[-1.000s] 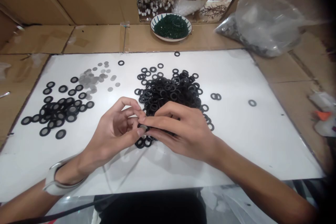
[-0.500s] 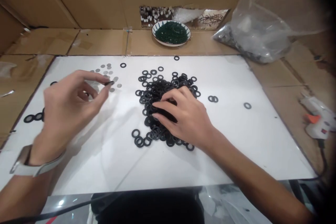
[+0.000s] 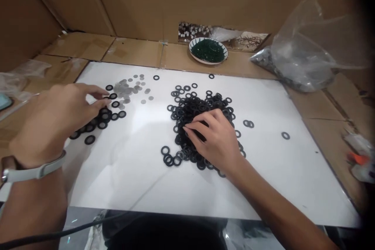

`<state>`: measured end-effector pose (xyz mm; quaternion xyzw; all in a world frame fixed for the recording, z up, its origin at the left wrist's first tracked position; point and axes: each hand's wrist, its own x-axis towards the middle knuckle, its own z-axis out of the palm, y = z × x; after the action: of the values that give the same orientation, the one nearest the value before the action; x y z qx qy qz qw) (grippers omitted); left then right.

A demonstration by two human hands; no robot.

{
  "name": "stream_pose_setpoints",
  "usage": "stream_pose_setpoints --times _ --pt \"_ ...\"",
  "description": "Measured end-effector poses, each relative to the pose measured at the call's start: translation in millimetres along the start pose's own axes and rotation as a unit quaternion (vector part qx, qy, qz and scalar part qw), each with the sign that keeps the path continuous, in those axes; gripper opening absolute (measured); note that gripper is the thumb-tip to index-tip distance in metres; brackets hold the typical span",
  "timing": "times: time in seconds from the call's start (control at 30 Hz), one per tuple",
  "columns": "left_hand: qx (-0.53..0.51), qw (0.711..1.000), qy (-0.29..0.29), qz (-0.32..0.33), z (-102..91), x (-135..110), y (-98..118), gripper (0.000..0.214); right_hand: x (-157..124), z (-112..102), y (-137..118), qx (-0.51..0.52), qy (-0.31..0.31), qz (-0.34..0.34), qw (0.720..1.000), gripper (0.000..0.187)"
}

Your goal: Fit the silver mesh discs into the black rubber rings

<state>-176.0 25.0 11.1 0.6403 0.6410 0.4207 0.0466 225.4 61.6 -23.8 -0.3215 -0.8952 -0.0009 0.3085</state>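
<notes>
My left hand [image 3: 58, 119], with a pale watch band on the wrist, is at the left. Its thumb and index finger are slightly apart at the edge of a flat black ring [image 3: 113, 96] with a grey disc filling its middle. More disc-filled rings [image 3: 102, 125] lie below and partly behind the hand. Just right of its fingertips are thin grey discs [image 3: 125, 91], loosely heaped. Over a large pile of black rings [image 3: 187, 111] rests my right hand [image 3: 215, 136]. Its thumb and index tips are pinched together on a black ring, mostly hidden by the fingers.
A patterned plate [image 3: 225, 56] of dark green bits stands at the back on cardboard [image 3: 140, 52]. At back right slumps a clear plastic bag [image 3: 301, 62]. Stray rings [image 3: 285, 136] lie on the white board [image 3: 140, 187]. A dark cable [image 3: 73, 232] crosses the front left.
My left hand has moved left and down from the grey discs to the filled rings; the ring it pinched is now out of its grip. My right fingertips have closed together. The view has shifted left.
</notes>
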Motion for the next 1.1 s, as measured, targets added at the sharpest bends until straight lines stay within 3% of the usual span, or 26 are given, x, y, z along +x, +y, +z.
stream_pose_setpoints --times 0.03,0.07,0.13,0.2,0.33,0.43,0.53,0.67,0.8,1.0,1.1 --pt "0.146 0.989 -0.007 0.026 7.5 0.2 16.6 0.017 0.9 0.0 -0.4 -0.007 -0.001 -0.001 1.000 0.009" --pt "0.171 0.984 -0.015 0.037 15.7 0.0 31.8 0.014 1.8 -0.2 -1.0 -0.013 -0.003 -0.002 1.000 0.009" --pt "0.173 0.983 -0.028 0.053 33.9 -2.4 55.2 0.016 3.5 -0.3 -1.8 -0.021 -0.005 0.002 1.000 0.012" --pt "0.143 0.983 -0.084 0.074 53.6 -8.6 68.8 0.020 4.6 0.4 -1.5 -0.016 -0.002 0.013 1.000 0.013" --pt "0.072 0.976 -0.102 0.178 90.3 -26.4 78.5 0.025 7.3 3.7 4.1 0.006 0.000 0.025 1.000 0.009" --pt "0.049 0.974 -0.099 0.200 106.8 -36.9 82.3 0.027 14.7 2.7 7.3 0.007 0.012 0.016 1.000 0.009" --pt "0.004 0.974 -0.098 0.205 113.1 -43.0 86.9 0.044 28.2 -1.8 1.8 0.052 0.013 0.039 0.998 0.011" --pt "-0.051 0.978 -0.073 0.188 115.9 -45.1 87.9 0.037 53.4 -3.0 -11.6 0.166 -0.030 0.122 0.978 0.019" --pt "-0.032 0.990 -0.033 0.136 119.3 -38.7 77.4 0.031 92.2 8.9 -8.3 0.180 -0.086 0.135 0.970 0.028" --pt "0.023 0.997 -0.033 0.062 122.7 -26.5 47.8 0.048 172.7 59.9 10.6 0.174 -0.251 0.098 0.947 0.017" --pt "0.041 0.998 -0.009 0.053 120.7 -24.2 39.2 0.048 203.8 91.6 9.4 0.183 -0.321 0.052 0.928 0.023"
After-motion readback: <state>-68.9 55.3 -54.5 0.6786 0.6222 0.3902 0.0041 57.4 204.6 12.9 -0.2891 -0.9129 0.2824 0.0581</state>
